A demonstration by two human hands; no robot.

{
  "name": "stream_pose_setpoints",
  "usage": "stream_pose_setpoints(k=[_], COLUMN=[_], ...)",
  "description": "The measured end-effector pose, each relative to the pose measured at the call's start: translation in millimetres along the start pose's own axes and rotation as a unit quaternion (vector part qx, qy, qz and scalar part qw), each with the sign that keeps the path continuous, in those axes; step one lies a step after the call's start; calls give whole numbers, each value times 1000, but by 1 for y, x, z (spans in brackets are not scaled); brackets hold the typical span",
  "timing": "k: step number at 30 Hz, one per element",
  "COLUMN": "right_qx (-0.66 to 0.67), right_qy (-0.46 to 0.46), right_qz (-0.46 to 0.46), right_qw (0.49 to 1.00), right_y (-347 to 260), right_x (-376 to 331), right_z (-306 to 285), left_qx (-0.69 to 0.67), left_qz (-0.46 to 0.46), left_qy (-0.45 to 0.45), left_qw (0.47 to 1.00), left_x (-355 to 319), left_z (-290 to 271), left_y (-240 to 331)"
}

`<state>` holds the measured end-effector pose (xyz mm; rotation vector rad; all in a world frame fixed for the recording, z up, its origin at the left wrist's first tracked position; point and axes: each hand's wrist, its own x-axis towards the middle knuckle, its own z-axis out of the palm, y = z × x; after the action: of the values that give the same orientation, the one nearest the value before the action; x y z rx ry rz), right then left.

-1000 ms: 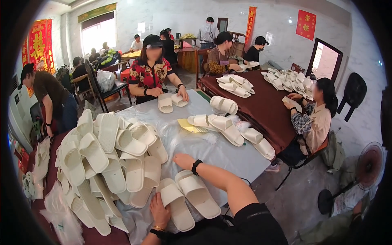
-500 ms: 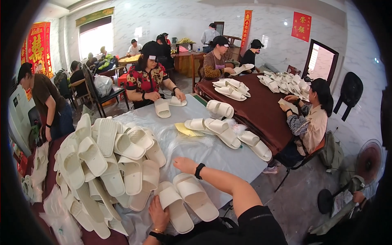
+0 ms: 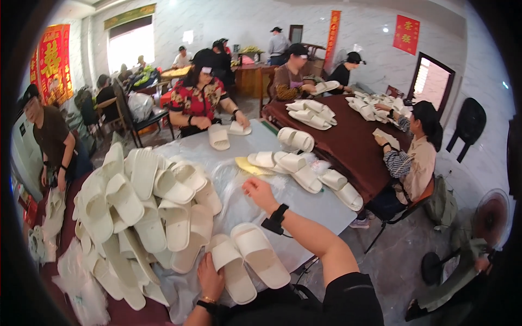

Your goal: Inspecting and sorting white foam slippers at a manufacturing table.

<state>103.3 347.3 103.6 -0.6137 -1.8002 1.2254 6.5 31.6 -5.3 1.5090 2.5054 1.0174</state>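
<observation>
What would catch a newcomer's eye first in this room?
Probably the big heap of white slippers piled on the left of the grey table. Next, the pair of white slippers lying at the near edge, with the person's left hand resting on one, while the right hand reaches out over the clear plastic sheet. Beyond, more people sit at a dark red table strewn with slippers.
</observation>
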Motion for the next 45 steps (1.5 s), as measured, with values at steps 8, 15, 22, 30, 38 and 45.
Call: stream_pose_setpoints(k=[8,15,22,30,38,45], right_qx=[221,165,129,-2,-250,-317], right_qy=[11,-8,-269,88,165,1], right_qz=[70,96,155,-74,-104,-19], right_qw=[973,982,942,993,948,948], right_y=[-54,-65,-94,-135,-102,-64], right_x=[5,-17,-73,-97,-154,-206], right_z=[-22,-28,-15,-71,-99,-56], left_qx=[8,-11,-49,-55,1,-21], left_qz=[0,62,122,113,74,120], left_qy=[-9,-29,-5,-35,-45,-45], left_qw=[1000,998,991,992,996,992], left_x=[10,6,21,14,1,22], left_z=[1,-28,-33,-41,-4,16], left_y=[2,15,33,40,30,50])
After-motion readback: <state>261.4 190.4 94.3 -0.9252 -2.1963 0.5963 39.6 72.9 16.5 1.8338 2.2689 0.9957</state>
